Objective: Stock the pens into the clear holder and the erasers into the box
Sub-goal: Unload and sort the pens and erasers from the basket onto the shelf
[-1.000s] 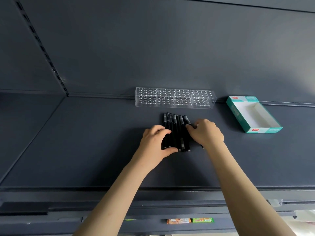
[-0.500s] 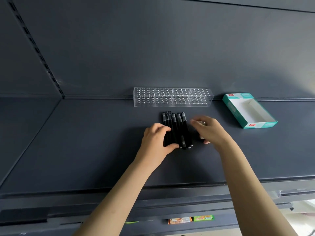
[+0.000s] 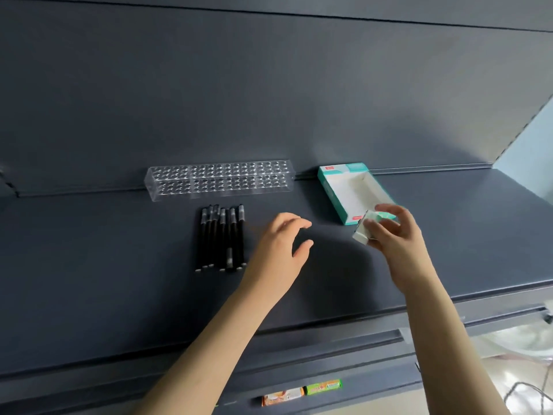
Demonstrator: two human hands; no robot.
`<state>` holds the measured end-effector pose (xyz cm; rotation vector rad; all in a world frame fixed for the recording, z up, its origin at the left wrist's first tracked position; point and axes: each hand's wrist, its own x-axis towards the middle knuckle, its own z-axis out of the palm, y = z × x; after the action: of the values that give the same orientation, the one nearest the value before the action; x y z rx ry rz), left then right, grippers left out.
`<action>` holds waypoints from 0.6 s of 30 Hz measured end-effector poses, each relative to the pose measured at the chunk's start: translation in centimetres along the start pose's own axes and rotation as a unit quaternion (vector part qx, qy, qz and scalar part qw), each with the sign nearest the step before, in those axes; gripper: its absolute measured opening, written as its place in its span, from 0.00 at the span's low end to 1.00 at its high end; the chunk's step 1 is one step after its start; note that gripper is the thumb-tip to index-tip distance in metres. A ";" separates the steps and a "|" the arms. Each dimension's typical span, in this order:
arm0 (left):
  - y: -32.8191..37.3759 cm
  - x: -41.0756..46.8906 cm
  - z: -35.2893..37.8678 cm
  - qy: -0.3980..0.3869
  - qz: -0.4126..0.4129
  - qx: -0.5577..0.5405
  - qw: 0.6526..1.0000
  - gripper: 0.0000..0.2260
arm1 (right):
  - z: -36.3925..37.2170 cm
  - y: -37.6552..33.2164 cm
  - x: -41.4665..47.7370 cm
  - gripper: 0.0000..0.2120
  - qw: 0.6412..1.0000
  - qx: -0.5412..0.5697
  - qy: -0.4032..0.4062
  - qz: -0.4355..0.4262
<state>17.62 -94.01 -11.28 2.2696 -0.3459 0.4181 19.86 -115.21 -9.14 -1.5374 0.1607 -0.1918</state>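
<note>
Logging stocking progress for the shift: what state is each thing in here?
clear holder: empty, no pens in it.
box: open, nothing inside.
pens: lying side by side on the shelf.
eraser: gripped by right hand, at the box's near end.
left hand: relaxed, holding nothing.

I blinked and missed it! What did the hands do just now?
The right hand left the pens, moved right toward the box and now holds an eraser. The left hand let go of the pens and moved right, open. Pens, holder and box stayed put.
</note>
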 end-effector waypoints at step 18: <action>3.5 7.4 11.0 0.022 -0.103 0.122 0.987 0.11 | -7.1 2.2 6.1 0.09 0.909 -0.363 -0.175 -0.102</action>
<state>25.08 -105.39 -12.98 2.4995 -0.0367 0.4198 24.23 -123.44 -11.49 -2.3072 -0.2485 -0.0098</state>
